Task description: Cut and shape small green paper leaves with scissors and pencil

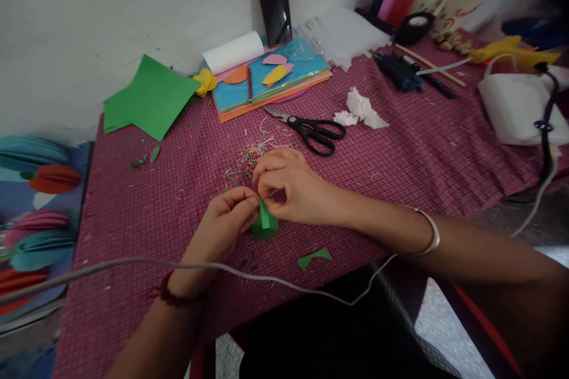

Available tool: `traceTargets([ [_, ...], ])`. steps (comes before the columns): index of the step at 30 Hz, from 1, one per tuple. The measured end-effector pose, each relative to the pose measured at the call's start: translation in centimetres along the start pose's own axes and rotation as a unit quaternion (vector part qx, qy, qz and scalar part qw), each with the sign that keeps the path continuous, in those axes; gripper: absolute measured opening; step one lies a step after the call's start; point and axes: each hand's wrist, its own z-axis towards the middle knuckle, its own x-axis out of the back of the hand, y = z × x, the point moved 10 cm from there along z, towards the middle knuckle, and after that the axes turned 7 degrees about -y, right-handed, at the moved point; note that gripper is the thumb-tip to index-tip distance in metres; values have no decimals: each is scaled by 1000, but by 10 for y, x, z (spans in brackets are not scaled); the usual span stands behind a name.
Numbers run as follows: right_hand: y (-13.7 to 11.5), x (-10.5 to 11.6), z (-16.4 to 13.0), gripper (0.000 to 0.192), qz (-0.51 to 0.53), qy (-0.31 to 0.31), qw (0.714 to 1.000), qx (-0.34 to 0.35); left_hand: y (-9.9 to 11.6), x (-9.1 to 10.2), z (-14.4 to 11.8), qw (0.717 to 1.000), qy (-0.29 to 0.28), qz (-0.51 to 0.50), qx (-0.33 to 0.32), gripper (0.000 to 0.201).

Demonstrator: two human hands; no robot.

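My left hand (229, 216) and my right hand (296, 186) meet over the front part of the table. Both pinch a small folded piece of green paper (265, 225) by its upper edge, and its lower part hangs below my fingertips. What exactly lies between the fingertips is hidden. Just beyond my right hand is a heap of thin multicoloured paper shreds (252, 155). Black-handled scissors (311, 130) lie with blades apart behind that hand. A green paper offcut (315, 257) rests near the table's front edge.
Green paper sheets (149, 98) lie at the back left by a yellow paper flower (205, 82). Coloured paper packs (267, 86), crumpled tissue (361, 108) and paper cups (464, 3) stand behind. A white cable (249, 275) crosses in front of my left wrist.
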Motion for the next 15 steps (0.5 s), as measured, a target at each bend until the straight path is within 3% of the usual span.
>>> traceTargets([
  [5,-22,3,-4,14,-111,40,990,73,-6,1,2,996,10,-82,23,15],
  [15,-41,-7,-14,22,-234,13,966,110,-15,5,5,994,15,-109,24,6],
])
